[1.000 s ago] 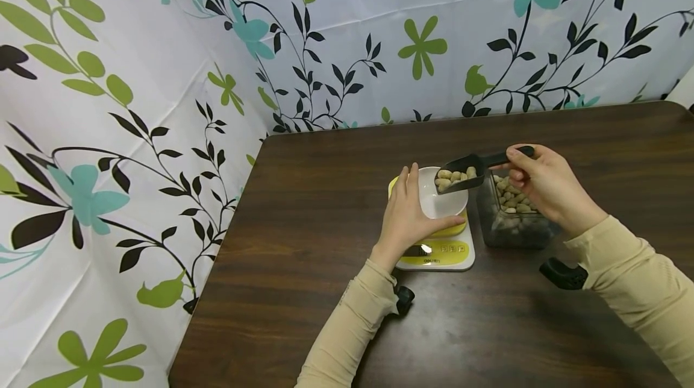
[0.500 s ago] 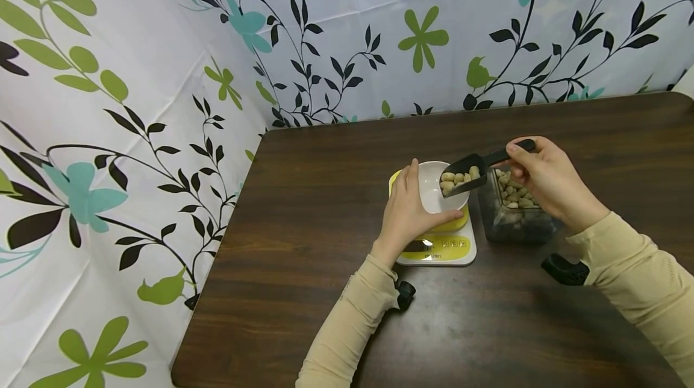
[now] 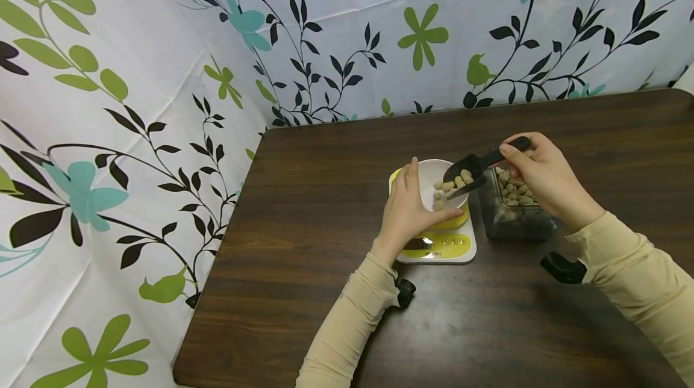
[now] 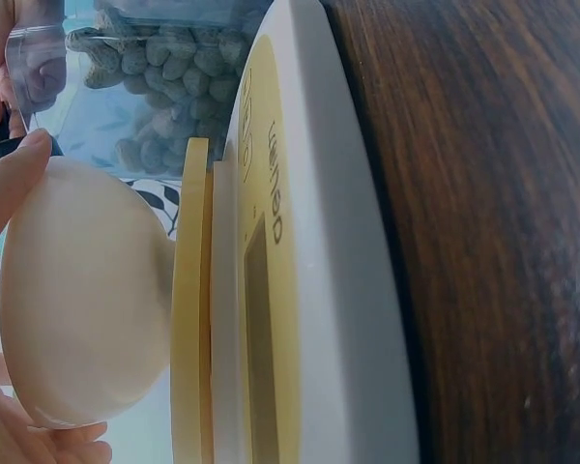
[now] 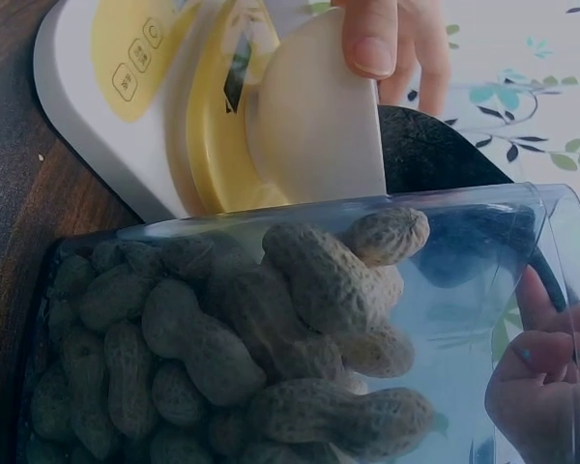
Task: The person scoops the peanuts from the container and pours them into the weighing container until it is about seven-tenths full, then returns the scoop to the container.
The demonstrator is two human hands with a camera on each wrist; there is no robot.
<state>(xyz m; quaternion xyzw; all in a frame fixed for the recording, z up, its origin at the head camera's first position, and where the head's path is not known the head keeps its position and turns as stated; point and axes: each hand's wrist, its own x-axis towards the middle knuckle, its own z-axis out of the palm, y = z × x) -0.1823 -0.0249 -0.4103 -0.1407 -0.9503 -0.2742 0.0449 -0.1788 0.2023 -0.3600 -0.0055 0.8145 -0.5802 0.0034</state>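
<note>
A white bowl (image 3: 432,172) stands on a yellow and white kitchen scale (image 3: 438,248). My left hand (image 3: 403,210) holds the bowl at its sides, thumb near and fingers far; the left wrist view shows the thumb (image 4: 19,179) at the rim. Pinched by the handle in my right hand (image 3: 537,168), a black scoop (image 3: 473,165) tilts down over the bowl's right side. Unshelled peanuts (image 3: 461,179) lie at its lip, and some are in the bowl. The right wrist view has the scoop (image 5: 430,150) partly behind clear plastic.
Right of the scale, beneath my right hand, stands a clear plastic container (image 3: 512,228) of peanuts. The dark wooden table (image 3: 293,243) reaches to a patterned cloth (image 3: 347,32) at the back and left.
My right hand has tipped the scoop further down, and peanuts have slid from it into the bowl. The left hand keeps its place at the bowl.
</note>
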